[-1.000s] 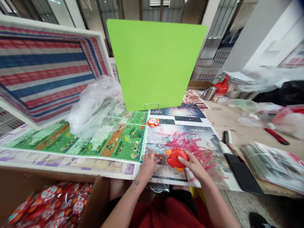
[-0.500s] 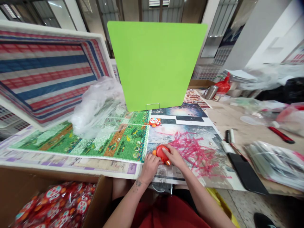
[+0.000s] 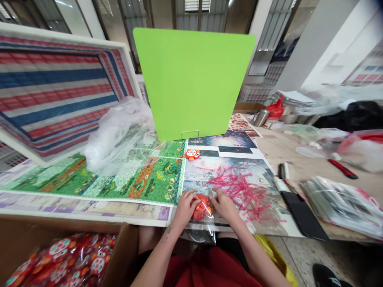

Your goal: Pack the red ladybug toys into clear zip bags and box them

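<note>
A red-orange toy (image 3: 201, 210) lies at the table's front edge, between my hands, with a clear plastic bag (image 3: 209, 226) around it that hangs toward my lap. My left hand (image 3: 186, 206) is closed at the toy's upper left, fingers bent onto it and the bag. To its right, my right hand (image 3: 224, 204) has its fingers apart, close to the toy's edge and holding nothing visible. Farther back sits a similar red toy (image 3: 192, 154) with a white, dotted back, shaped like a turtle or crab.
A cardboard box (image 3: 121, 249) of bagged toys stands at the lower left. Pink-red strips (image 3: 242, 189) are strewn right of my hands. A green board (image 3: 196, 83) stands upright behind. Plastic film (image 3: 119, 135), a black phone-like slab (image 3: 303, 215) and a red cutter (image 3: 343, 169) lie around.
The toy has gone into the clear bag, and its smooth red underside no longer faces up. My right hand has come off the toy and moved slightly right.
</note>
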{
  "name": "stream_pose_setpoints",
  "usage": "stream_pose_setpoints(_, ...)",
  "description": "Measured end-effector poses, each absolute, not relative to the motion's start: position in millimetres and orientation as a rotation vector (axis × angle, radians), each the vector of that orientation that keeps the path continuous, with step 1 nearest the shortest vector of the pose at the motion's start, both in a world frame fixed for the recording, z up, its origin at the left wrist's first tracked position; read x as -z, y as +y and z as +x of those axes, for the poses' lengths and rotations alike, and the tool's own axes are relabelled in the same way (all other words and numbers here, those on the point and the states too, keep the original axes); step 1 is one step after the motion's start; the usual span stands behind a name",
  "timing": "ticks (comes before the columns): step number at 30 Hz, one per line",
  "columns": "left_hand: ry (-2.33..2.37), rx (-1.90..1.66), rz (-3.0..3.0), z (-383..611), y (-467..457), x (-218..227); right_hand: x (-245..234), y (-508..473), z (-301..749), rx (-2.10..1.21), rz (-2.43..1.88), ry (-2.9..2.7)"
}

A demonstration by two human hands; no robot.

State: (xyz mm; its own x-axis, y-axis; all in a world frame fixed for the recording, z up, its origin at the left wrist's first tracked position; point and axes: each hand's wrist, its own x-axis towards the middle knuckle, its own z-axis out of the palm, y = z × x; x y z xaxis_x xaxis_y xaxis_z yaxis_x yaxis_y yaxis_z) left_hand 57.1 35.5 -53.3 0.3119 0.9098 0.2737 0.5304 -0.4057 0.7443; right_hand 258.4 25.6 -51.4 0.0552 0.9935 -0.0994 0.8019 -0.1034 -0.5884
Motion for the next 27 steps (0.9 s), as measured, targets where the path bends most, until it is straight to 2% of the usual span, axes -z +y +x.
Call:
stream_pose_setpoints(4, 1.206, -0.743, 1.972, 52.9, 40.3, 40.2, 59.1, 16.3, 246.5, -0.815, -1.746, -1.680)
stream_pose_setpoints(10, 1.274, -0.616, 1.921, 54.0, 32.1, 19.8, 53.4, 14.5, 221.8, -0.675, -1.568, -1.530)
stream_pose_setpoints(14, 1.395, -0.878, 1.843, 48.5, 24.6, 21.8, 45.9, 13.5, 217.7, -0.681, -1.456, -1.443)
stream_pose_setpoints(17, 1.482, -1.134, 1.542, 41.7, 24.1, 31.3, 43.1, 13.0, 219.8, -0.707, -1.389, -1.389)
stream_pose_setpoints(22, 1.172, -1.013, 1.062, 42.5, 23.3, 40.0, 39.7, 14.8, 225.1, -0.672, -1.348, -1.349)
stream_pose_setpoints(27, 1.106, -1.025, 0.790, 47.1, 19.2, 35.7, 39.9, 18.7, 232.2, -0.733, -1.355, -1.302)
